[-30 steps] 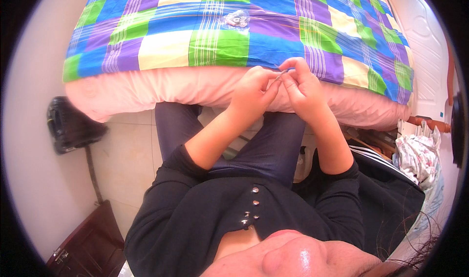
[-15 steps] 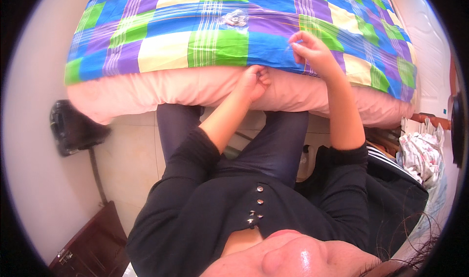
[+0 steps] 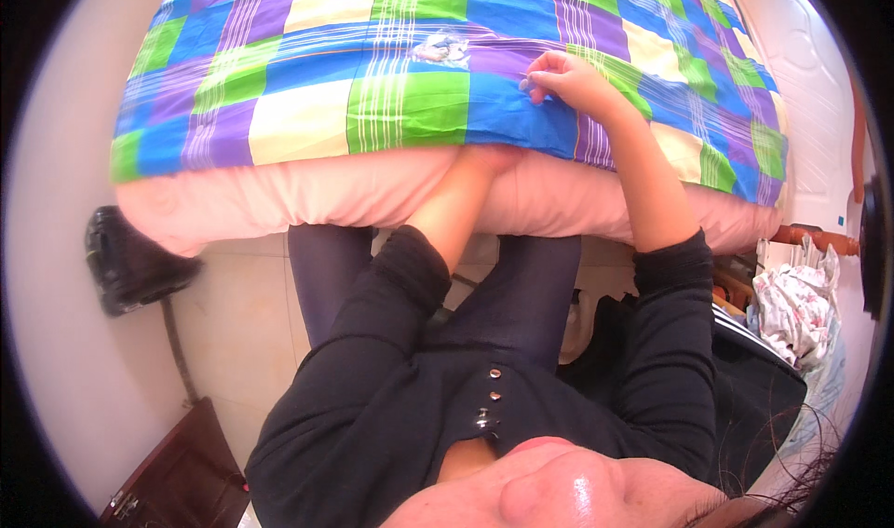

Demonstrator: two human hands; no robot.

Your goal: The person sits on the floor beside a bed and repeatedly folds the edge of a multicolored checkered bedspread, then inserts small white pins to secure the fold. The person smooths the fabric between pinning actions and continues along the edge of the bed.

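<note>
Checked cover (image 3: 410,104), upper frame.
Left hand (image 3: 494,158) partly hidden beneath its edge; right hand (image 3: 570,83) over it, near clear packet (image 3: 441,50). Cannot tell either grip's state.

There are two bare hands (image 3: 570,79), one blue-green-purple-cream checked fabric cover (image 3: 303,109), one clear plastic packet (image 3: 440,50), one pink padded fabric layer (image 3: 307,193), two navy trouser legs (image 3: 326,281), one dark reddish-brown wooden panel (image 3: 186,467).
</note>
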